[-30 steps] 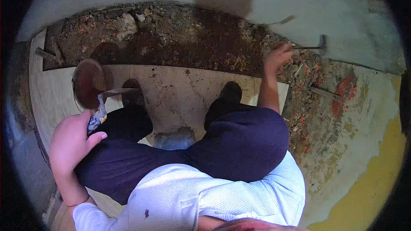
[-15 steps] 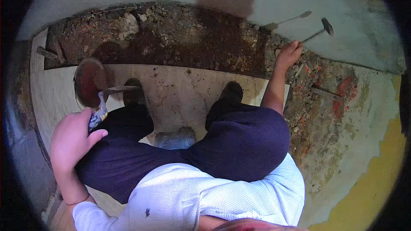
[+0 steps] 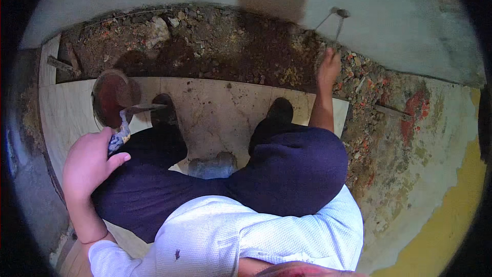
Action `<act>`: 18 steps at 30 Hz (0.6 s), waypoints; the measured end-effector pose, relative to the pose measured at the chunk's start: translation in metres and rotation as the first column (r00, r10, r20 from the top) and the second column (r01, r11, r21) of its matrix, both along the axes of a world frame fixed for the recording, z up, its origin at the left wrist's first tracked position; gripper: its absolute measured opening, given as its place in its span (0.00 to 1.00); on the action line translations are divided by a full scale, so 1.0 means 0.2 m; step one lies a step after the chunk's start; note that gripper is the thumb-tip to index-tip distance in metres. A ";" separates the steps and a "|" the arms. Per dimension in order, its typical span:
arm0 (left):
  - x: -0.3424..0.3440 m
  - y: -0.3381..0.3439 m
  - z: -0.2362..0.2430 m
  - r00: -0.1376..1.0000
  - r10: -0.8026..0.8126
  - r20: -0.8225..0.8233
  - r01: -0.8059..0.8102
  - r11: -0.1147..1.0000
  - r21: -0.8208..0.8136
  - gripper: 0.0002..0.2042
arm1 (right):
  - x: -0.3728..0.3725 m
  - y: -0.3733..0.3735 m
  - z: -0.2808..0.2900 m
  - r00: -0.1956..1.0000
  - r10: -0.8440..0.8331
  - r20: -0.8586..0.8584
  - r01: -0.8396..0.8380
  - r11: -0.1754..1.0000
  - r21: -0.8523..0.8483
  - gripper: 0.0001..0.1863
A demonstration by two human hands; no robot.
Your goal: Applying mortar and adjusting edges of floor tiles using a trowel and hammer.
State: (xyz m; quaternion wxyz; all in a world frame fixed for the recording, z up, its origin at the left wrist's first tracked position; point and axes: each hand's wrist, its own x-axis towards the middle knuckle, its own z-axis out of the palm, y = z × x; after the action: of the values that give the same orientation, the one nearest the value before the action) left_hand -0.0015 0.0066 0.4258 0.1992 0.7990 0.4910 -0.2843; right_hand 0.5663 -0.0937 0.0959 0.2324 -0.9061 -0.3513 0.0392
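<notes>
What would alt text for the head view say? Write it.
A crouching person's right hand raises a hammer over the rubble trench; the left hand holds a trowel by a round pan on a stone slab.

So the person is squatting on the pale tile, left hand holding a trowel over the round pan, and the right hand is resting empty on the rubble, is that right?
Not quite. The right hand is not empty: it grips the handle of a hammer raised over the rubble. The rest holds: in the head view the person squats on the pale tile, and the left hand holds a trowel by the round pan.
</notes>
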 end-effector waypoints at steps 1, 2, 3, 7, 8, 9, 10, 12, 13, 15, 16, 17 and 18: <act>0.00 0.00 0.01 1.000 0.024 -0.005 -0.024 1.000 -0.003 0.24 | 0.00 0.05 0.05 0.999 -0.034 0.039 0.024 0.975 0.222 0.24; 0.00 -0.01 0.01 0.999 0.032 -0.009 -0.032 0.999 -0.001 0.24 | 0.00 0.08 0.06 0.995 -0.073 0.067 0.037 0.900 0.434 0.23; -0.02 -0.02 0.01 1.000 0.028 -0.010 -0.028 1.000 0.014 0.24 | -0.01 0.09 0.04 0.993 -0.080 -0.088 0.110 0.896 0.429 0.19; 0.01 0.02 -0.03 0.999 0.029 0.013 -0.029 1.000 0.008 0.23 | 0.16 -0.07 -0.63 0.962 0.244 0.122 -0.177 0.897 -0.404 0.23; 0.02 0.02 -0.04 1.000 0.026 0.017 -0.027 1.000 0.013 0.23 | 0.20 -0.09 -0.65 0.962 0.241 0.128 -0.172 0.900 -0.400 0.23; 0.04 0.02 -0.05 1.000 0.008 0.011 -0.008 1.000 0.017 0.23 | 0.26 -0.12 -0.66 0.971 0.240 -0.010 -0.218 0.862 -0.457 0.24; 0.01 -0.01 -0.03 0.999 0.025 -0.041 -0.024 0.999 0.022 0.23 | 0.12 -0.03 -0.61 0.947 0.261 -0.190 -0.322 0.810 -0.491 0.25; -0.01 -0.03 -0.03 0.999 0.034 -0.016 -0.033 0.999 0.029 0.23 | 0.12 0.05 -0.48 0.989 -0.036 -0.141 -0.021 0.924 -0.381 0.24; -0.02 -0.04 -0.02 0.999 0.046 0.008 -0.046 0.998 0.038 0.23 | 0.11 0.07 -0.40 0.995 -0.002 -0.104 -0.015 0.986 -0.163 0.24; -0.03 -0.03 -0.01 0.999 0.048 -0.026 -0.047 0.999 0.028 0.23 | 0.07 0.12 -0.17 0.998 0.023 -0.061 -0.019 0.998 0.061 0.24; -0.03 -0.02 -0.02 0.998 0.036 -0.048 -0.035 0.999 0.017 0.23 | 0.00 0.10 0.01 0.997 -0.015 -0.069 0.014 1.000 -0.012 0.23; -0.02 -0.02 -0.01 0.998 0.036 -0.048 -0.035 0.999 0.019 0.23 | -0.05 0.10 0.11 0.996 -0.047 -0.078 0.041 0.996 -0.074 0.23; -0.01 -0.02 -0.01 0.999 0.028 -0.030 -0.028 0.999 0.022 0.23 | -0.06 0.07 0.05 0.996 -0.049 -0.072 0.044 0.997 -0.070 0.23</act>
State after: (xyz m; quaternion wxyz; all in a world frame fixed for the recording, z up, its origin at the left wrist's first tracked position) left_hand -0.0034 0.0033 0.4241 0.1870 0.7897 0.5082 -0.2882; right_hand 0.5535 -0.0802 0.1066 0.2148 -0.9194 -0.3197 0.0793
